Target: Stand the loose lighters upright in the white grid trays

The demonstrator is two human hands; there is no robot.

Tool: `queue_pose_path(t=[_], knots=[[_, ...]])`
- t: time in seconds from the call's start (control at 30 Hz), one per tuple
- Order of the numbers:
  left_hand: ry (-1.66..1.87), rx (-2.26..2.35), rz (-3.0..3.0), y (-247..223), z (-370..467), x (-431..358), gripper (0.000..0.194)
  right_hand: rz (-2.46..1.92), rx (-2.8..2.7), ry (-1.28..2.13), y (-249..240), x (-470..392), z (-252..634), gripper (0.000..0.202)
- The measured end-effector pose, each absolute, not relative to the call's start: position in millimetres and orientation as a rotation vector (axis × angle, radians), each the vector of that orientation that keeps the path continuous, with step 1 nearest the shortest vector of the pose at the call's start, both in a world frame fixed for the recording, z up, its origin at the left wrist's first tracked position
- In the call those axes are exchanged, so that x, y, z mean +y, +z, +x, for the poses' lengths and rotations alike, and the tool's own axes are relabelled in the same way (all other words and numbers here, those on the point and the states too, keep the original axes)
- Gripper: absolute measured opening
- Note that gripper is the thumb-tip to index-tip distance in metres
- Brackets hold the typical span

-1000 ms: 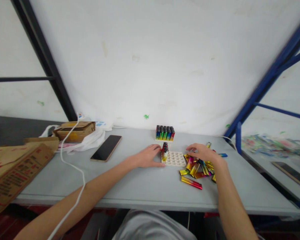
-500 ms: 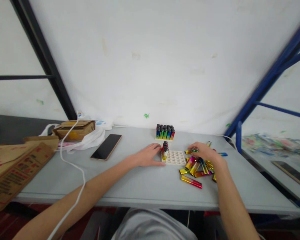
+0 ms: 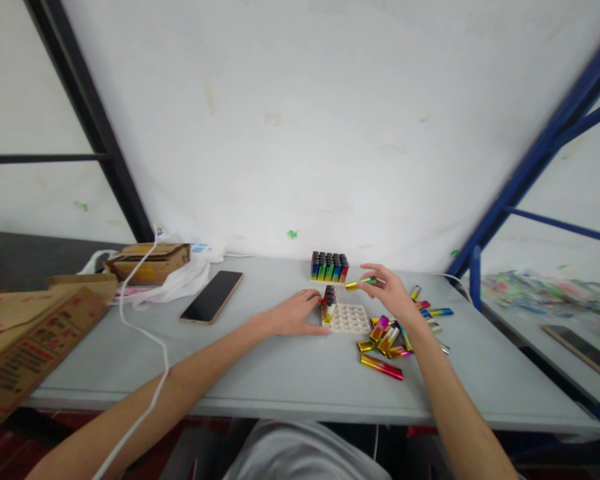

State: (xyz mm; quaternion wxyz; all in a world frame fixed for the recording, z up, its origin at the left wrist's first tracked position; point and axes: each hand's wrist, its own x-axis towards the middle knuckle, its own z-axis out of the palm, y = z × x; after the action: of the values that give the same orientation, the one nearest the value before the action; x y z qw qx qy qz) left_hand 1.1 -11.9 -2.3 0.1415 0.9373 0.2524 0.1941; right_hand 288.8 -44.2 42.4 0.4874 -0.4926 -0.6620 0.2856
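A white tray (image 3: 351,319) with rows of round holes lies on the table, with a few lighters (image 3: 329,305) upright along its left edge. My left hand (image 3: 300,315) rests at that edge, thumb and fingers spread apart around the tray's left corner. Above the tray's back right side, my right hand (image 3: 387,291) pinches a green and gold lighter (image 3: 357,285), held nearly level. Several shiny coloured lighters (image 3: 381,366) lie in a loose pile right of the tray. Behind it stands a full block of black-topped lighters (image 3: 329,268).
A phone (image 3: 213,297) lies left of my left hand. Farther left are a small cardboard box (image 3: 150,263), a white plastic bag (image 3: 180,283) and a large carton (image 3: 40,340). A white cable (image 3: 153,337) hangs over my left forearm. A blue frame (image 3: 525,177) rises at right.
My right hand has lifted a green and gold lighter from the pile's back and moved left, nearer the tray. The left hand has stayed in place.
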Motion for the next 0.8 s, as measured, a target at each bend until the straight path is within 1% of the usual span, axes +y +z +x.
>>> queue_pose_path(t=[0.03, 0.07, 0.2, 0.47, 0.53, 0.67, 0.7, 0.8], knots=[[0.567, 0.731, 2.703, -2, 1, -12, 0.074, -1.14, -1.522, 0.763, 46, -46, 284, 0.059], [0.57, 0.733, 2.702, -2, 1, -12, 0.075, -1.094, -1.451, 0.816, 49, -48, 279, 0.057], [0.572, 0.73, 2.703, -2, 1, -13, 0.074, -1.019, -1.341, 0.939, 58, -56, 263, 0.041], [0.578, 0.735, 2.712, -6, 1, -11, 0.074, -1.016, -1.46, 1.118, 57, -63, 244, 0.046], [0.581, 0.729, 2.716, -6, 1, -11, 0.073, -1.134, -1.544, 0.971, 56, -63, 242, 0.046], [0.58, 0.723, 2.705, -4, 1, -12, 0.074, -1.424, -1.774, 0.27, 55, -63, 241, 0.045], [0.581, 0.722, 2.7, -3, 1, -12, 0.074, -1.459, -1.807, 0.149, 56, -64, 240, 0.046], [0.576, 0.71, 2.692, -1, 1, -13, 0.073, -1.5, -1.835, 0.011, 56, -65, 239, 0.05]])
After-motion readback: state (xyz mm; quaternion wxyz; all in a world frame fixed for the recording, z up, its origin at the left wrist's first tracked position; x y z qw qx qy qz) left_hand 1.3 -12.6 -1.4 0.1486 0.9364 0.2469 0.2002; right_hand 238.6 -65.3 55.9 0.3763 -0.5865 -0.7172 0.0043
